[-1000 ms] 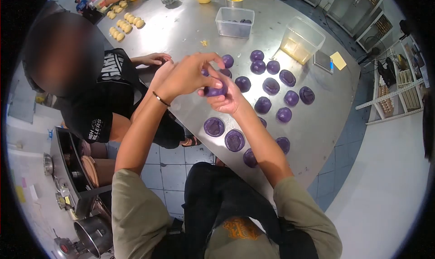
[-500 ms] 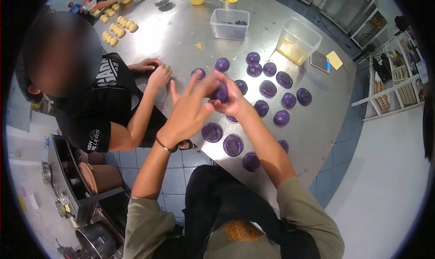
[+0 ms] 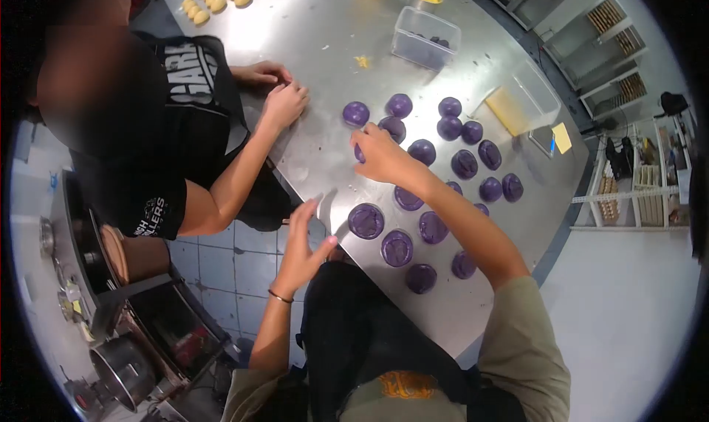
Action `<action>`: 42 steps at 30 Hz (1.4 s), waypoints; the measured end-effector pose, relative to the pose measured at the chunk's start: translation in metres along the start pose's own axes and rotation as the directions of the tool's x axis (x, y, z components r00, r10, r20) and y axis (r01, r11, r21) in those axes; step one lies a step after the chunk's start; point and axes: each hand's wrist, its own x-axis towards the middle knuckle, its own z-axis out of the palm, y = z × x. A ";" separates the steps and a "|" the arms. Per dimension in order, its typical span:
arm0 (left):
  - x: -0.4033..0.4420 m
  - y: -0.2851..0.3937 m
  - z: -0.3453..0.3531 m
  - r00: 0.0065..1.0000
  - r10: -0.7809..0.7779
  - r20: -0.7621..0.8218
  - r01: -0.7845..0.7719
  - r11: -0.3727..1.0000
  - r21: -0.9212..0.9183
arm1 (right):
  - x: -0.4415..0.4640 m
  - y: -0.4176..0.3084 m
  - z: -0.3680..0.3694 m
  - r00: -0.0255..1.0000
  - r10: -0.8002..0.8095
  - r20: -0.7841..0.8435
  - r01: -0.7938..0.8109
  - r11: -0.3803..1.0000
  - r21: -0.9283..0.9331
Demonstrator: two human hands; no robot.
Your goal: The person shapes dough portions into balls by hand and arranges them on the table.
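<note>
My right hand [image 3: 385, 157] reaches over the metal table with its fingers curled round a purple dough ball [image 3: 359, 154], mostly hidden behind them. Just beyond lies another ball [image 3: 392, 128], and a smooth, round one [image 3: 356, 113] sits farther left. My left hand [image 3: 301, 246] holds nothing; its fingers are apart in front of the table's near edge. Flattened purple dough rounds with creased tops, among them one [image 3: 366, 221] near the edge and another [image 3: 397, 248] beside it, rest between my hands and my right forearm.
A co-worker in a black shirt [image 3: 196, 75] stands at the left, hands together at the table edge [image 3: 295, 184]. Beyond the dough are a clear tub [image 3: 425, 49] with dark pieces, another tub [image 3: 543, 100], a scale [image 3: 541, 140] and yellow dough pieces [image 3: 218, 4].
My hands have parted. The right carried the dough ball down toward the table on the left; the left dropped back toward my body. The camera view has shifted.
</note>
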 end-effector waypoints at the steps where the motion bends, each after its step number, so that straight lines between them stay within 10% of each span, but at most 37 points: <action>1: -0.006 -0.003 0.006 1.000 0.028 -0.015 -0.026 0.997 0.073 | 0.000 0.001 0.003 1.000 -0.028 0.003 0.028 1.000 0.009; 15: -0.026 -0.017 -0.003 0.994 -0.027 -0.104 0.035 0.997 0.075 | -0.026 0.005 0.009 0.934 -0.266 -0.240 0.268 0.963 -0.025; 17: -0.030 -0.020 -0.001 0.993 -0.034 -0.113 0.042 0.997 0.070 | -0.031 0.006 0.019 0.950 -0.312 -0.026 0.297 0.926 -0.233; 26: -0.030 -0.012 0.010 0.999 -0.044 -0.032 0.046 0.997 0.068 | -0.040 0.019 0.041 0.972 -0.234 0.025 0.234 0.947 -0.222; 31: -0.024 -0.007 0.012 0.996 -0.008 -0.088 0.015 0.997 0.079 | -0.073 0.024 0.022 0.947 -0.273 -0.172 0.225 0.941 -0.252; 37: 0.005 0.005 0.025 0.997 0.070 -0.045 -0.059 0.977 0.206 | -0.187 0.007 0.006 0.805 0.122 -0.581 -0.062 0.990 0.123; 42: 0.046 0.026 0.048 0.998 -0.040 0.049 0.035 0.993 0.110 | -0.224 -0.034 0.039 0.811 0.348 -0.471 -0.213 0.924 0.317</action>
